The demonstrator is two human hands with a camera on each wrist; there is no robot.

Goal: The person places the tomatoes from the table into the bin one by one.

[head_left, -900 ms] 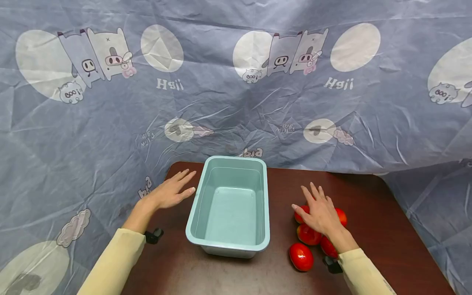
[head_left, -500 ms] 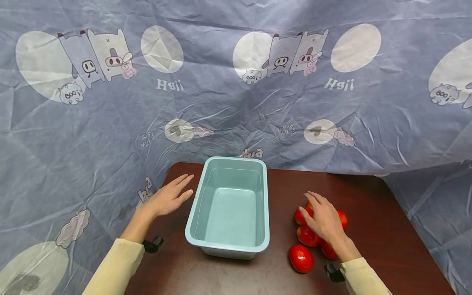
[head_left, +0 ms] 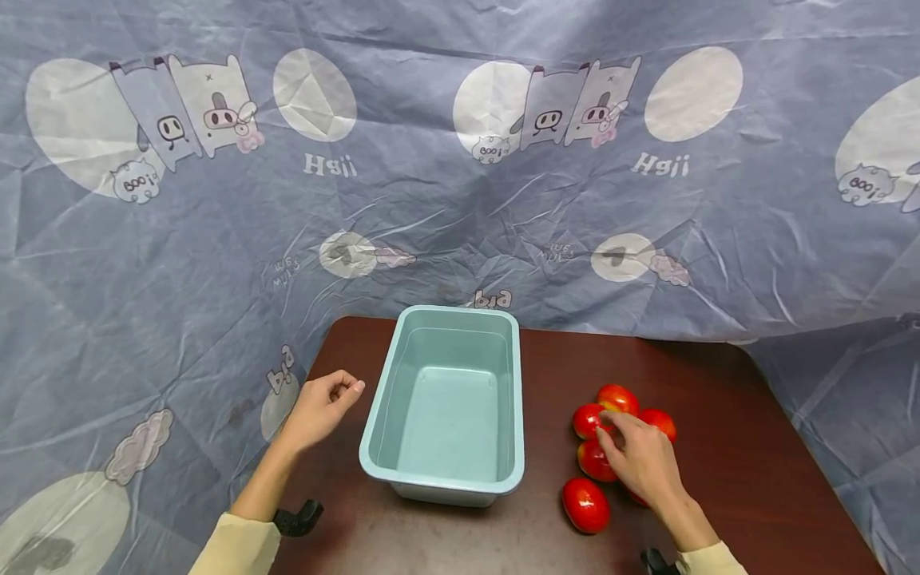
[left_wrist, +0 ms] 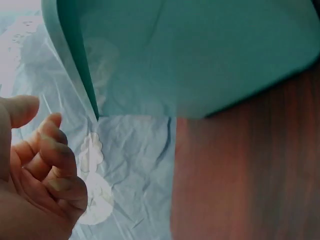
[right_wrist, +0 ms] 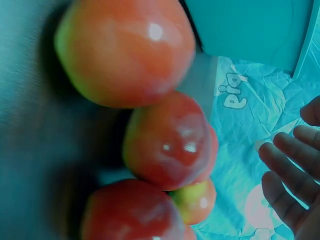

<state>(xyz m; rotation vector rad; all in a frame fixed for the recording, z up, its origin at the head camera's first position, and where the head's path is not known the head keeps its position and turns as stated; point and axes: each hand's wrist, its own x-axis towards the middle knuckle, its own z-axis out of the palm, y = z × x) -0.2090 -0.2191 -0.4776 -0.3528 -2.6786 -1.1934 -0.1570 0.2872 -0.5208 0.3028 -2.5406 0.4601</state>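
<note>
My right hand (head_left: 645, 461) hovers, fingers bent and relaxed, over a cluster of glossy red apple-like fruits. One fruit (head_left: 589, 421) overlaps its fingertips in the head view; another (head_left: 595, 461) lies partly under the thumb. The nearest fruit (head_left: 585, 505) sits by itself in front. In the right wrist view the palm and fingers (right_wrist: 287, 185) hold nothing, and the fruits show yellow-green patches. Left of the pale teal bin (head_left: 446, 480) is my left hand (head_left: 319, 411), loosely curled and holding nothing. The bin has nothing in it.
The bin stands mid-table on the dark brown tabletop (head_left: 546, 375). A grey-blue printed cloth (head_left: 431, 200) hangs behind the table and along its left side. More fruits (head_left: 617, 398) lie at the far side of the cluster.
My left hand has drawn back slightly and its spread fingers have curled. The right hand has come back towards me, fingers bending, which uncovers the far fruits.
</note>
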